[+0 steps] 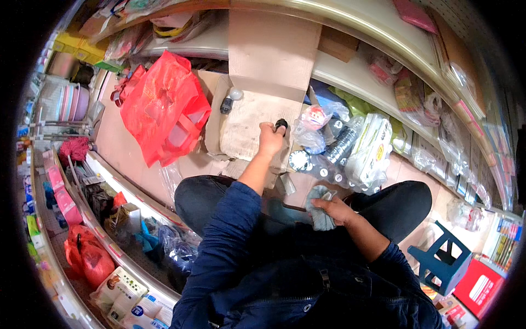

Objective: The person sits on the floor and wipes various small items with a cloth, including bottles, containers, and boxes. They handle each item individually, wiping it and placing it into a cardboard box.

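Observation:
My left hand [271,140] reaches over an open cardboard box [255,113] and grips a small black object [281,123] between thumb and fingers; its exact kind cannot be made out. In the box's far left corner are a dark cylindrical item [226,105] and a pale round item [236,93]. Close to my lap, my right hand [337,209] clasps a crumpled grey cloth [321,217]. Right of the box lie a plastic-wrapped pack of dark round items [326,168] and a white wrapped pack [368,150].
A red bag [162,109] stands left of the box. Shelves [357,86] run behind and to the right; a loaded lower shelf [123,230] curves along my left. A dark blue plastic stool [441,261] and a red box [481,286] are at lower right.

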A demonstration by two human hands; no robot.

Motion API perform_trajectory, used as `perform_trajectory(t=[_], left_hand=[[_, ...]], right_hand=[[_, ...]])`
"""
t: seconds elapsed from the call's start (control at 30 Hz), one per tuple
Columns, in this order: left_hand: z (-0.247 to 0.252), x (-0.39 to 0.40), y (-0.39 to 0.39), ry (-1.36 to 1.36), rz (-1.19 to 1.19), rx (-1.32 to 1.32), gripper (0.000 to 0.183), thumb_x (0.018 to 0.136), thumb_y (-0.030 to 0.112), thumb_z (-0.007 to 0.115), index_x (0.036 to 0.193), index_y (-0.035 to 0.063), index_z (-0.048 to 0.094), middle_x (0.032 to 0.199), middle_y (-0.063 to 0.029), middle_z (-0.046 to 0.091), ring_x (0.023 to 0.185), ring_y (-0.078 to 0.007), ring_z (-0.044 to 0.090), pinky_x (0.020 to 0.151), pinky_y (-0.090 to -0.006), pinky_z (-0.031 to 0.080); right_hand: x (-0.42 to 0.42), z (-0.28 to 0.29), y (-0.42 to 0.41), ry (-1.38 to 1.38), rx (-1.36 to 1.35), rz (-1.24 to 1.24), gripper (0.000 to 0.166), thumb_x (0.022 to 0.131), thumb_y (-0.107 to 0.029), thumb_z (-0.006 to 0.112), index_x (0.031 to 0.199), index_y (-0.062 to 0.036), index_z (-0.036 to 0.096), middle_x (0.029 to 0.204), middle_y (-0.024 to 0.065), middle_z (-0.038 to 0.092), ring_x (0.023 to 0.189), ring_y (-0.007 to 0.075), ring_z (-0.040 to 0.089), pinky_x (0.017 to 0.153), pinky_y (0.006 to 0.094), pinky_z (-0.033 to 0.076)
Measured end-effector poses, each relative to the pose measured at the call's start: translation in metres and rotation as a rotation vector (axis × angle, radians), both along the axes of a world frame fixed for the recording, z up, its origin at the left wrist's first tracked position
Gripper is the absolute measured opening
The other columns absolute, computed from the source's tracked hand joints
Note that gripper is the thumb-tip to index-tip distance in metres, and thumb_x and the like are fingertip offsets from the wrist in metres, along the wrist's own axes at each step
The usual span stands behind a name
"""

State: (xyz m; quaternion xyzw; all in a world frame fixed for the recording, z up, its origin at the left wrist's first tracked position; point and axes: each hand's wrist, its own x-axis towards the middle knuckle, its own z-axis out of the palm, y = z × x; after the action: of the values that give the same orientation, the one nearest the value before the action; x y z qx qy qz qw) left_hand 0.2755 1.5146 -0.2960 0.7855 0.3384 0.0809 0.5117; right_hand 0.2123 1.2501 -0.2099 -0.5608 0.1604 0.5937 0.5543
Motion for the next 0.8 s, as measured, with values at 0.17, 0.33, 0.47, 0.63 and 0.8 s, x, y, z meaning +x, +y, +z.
perform_trajectory(t=[0.17, 0.33, 0.47, 0.63, 0.8], left_hand=[[0.066, -0.002, 0.060, -0.052, 0.073, -0.813, 0.062, 0.082, 0.005, 0.062, 0.128, -0.0072, 0.023, 0.101, -0.0168, 0.054, 0.085, -0.0227, 0.059, 0.070, -0.0330, 0.056], [0.094, -0.024, 0.115, 0.088, -0.113, -0.477, 0.058, 0.082, 0.004, 0.055, 0.133, -0.0022, 0.028, 0.103, -0.0140, 0.052, 0.086, -0.0187, 0.056, 0.068, -0.0334, 0.056], [0.057, -0.030, 0.157, 0.151, -0.222, -0.264, 0.049, 0.081, 0.010, 0.054, 0.125, -0.0039, 0.038, 0.092, -0.0129, 0.054, 0.076, -0.0180, 0.057, 0.058, -0.0316, 0.053], [0.061, -0.009, 0.142, 0.298, -0.256, -0.311, 0.049, 0.078, 0.016, 0.059, 0.115, -0.0069, 0.037, 0.080, -0.0124, 0.055, 0.062, -0.0185, 0.056, 0.048, -0.0296, 0.048], [0.065, -0.010, 0.144, 0.294, -0.308, -0.329, 0.057, 0.074, 0.017, 0.062, 0.120, -0.0042, 0.035, 0.090, -0.0158, 0.056, 0.071, -0.0206, 0.059, 0.053, -0.0313, 0.049]], right_hand=[[0.031, -0.006, 0.044, -0.028, 0.014, 0.242, 0.044, 0.081, -0.021, 0.063, 0.118, -0.0022, 0.050, 0.103, 0.0132, 0.060, 0.091, 0.0226, 0.060, 0.079, 0.0396, 0.049], [0.075, 0.054, 0.152, 0.029, 0.258, -0.049, 0.033, 0.080, -0.008, 0.059, 0.111, -0.0010, 0.051, 0.095, 0.0122, 0.059, 0.077, 0.0279, 0.064, 0.069, 0.0441, 0.056], [0.083, 0.049, 0.198, -0.016, 0.219, 0.044, 0.032, 0.083, -0.013, 0.060, 0.110, 0.0014, 0.051, 0.097, 0.0121, 0.058, 0.085, 0.0254, 0.062, 0.070, 0.0423, 0.055], [0.074, -0.016, 0.190, -0.515, -0.117, 0.144, 0.044, 0.086, -0.034, 0.059, 0.114, 0.0002, 0.053, 0.101, 0.0127, 0.060, 0.089, 0.0187, 0.060, 0.072, 0.0342, 0.052], [0.060, 0.014, 0.183, -0.100, 0.014, 0.140, 0.052, 0.090, -0.041, 0.051, 0.119, 0.0018, 0.050, 0.106, 0.0147, 0.060, 0.096, 0.0220, 0.059, 0.081, 0.0364, 0.049]])
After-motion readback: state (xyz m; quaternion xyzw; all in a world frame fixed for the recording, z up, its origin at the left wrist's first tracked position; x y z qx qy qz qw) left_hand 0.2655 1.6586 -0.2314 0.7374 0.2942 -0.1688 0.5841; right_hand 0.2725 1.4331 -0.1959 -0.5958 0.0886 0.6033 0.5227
